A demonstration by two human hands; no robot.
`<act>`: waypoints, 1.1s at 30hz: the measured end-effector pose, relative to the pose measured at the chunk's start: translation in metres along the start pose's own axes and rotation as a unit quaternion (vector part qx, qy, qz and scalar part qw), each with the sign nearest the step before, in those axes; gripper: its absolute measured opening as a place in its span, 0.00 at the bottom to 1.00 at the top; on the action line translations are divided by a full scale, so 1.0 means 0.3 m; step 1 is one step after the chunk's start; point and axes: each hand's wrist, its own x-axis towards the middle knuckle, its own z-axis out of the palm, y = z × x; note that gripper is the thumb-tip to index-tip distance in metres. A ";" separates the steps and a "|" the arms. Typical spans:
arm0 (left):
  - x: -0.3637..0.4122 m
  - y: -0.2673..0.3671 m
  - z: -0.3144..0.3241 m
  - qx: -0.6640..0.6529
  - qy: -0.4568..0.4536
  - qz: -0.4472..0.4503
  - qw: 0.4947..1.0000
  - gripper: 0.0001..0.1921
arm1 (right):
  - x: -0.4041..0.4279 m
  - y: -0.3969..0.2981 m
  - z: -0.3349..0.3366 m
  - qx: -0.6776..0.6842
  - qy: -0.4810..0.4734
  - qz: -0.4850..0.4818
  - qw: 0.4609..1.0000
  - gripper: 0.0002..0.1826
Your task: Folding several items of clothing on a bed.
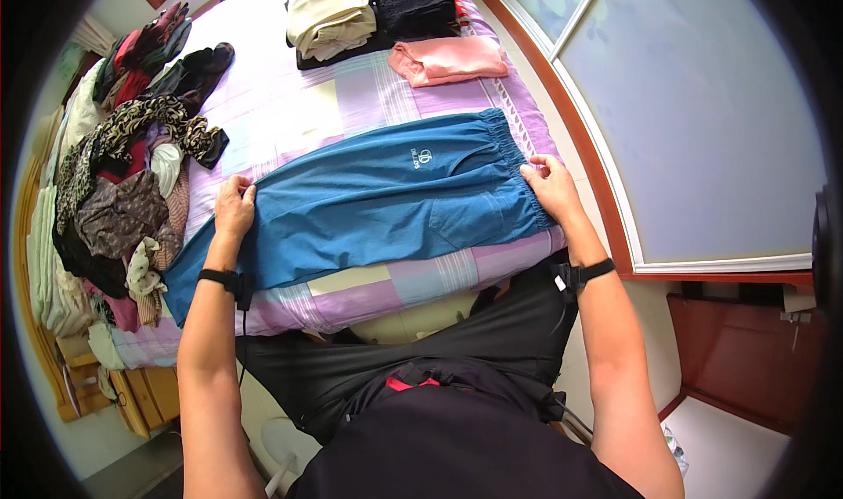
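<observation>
A pair of blue trousers (369,196) lies lengthwise across the near side of the bed, one leg layered over the other. Their gathered elastic waistband points right, and a pale embroidered emblem sits near the pocket. My left hand (234,208) is at the far edge of the legs, thumb against the cloth and fingers curled at the edge. At the waistband, my right hand (553,186) pinches the elastic edge between thumb and fingers. The lower leg passes beneath my left forearm, which hides part of it.
The bed (276,114) has a purple checked sheet. A heap of mixed clothes (125,203) covers its left side. Folded beige clothes (332,18), a black knit (415,5) and a folded pink garment (451,61) lie at the far right. Sliding doors (698,130) stand to the right.
</observation>
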 end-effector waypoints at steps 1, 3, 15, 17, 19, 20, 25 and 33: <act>-0.020 0.033 -0.020 0.010 0.044 0.039 0.998 0.10 | -0.037 -0.006 -0.019 -0.013 0.015 -0.020 1.000 0.28; -0.085 0.126 -0.060 0.038 0.134 0.102 0.985 0.11 | -0.113 -0.017 -0.054 -0.030 0.052 -0.081 0.995 0.28; -0.559 0.668 0.033 -0.139 -0.054 0.229 0.962 0.23 | -0.250 -0.022 -0.134 -0.040 -0.001 -0.071 0.997 0.33; -0.525 0.649 0.046 -0.116 -0.088 0.195 0.970 0.20 | -0.242 -0.031 -0.143 0.003 0.000 -0.115 0.993 0.29; -0.503 0.638 0.051 -0.168 -0.064 0.205 0.962 0.11 | -0.210 -0.046 -0.156 0.041 0.052 -0.174 0.983 0.20; -0.487 0.631 0.045 -0.182 -0.081 0.192 0.961 0.10 | -0.186 -0.054 -0.166 0.063 0.064 -0.199 0.976 0.18; -0.423 0.609 0.019 -0.253 -0.135 0.132 0.949 0.09 | -0.068 -0.091 -0.140 0.241 -0.008 -0.109 0.964 0.17; -0.315 0.544 0.105 -0.246 -0.169 0.003 0.954 0.19 | -0.119 -0.040 0.000 0.016 0.112 -0.098 0.989 0.22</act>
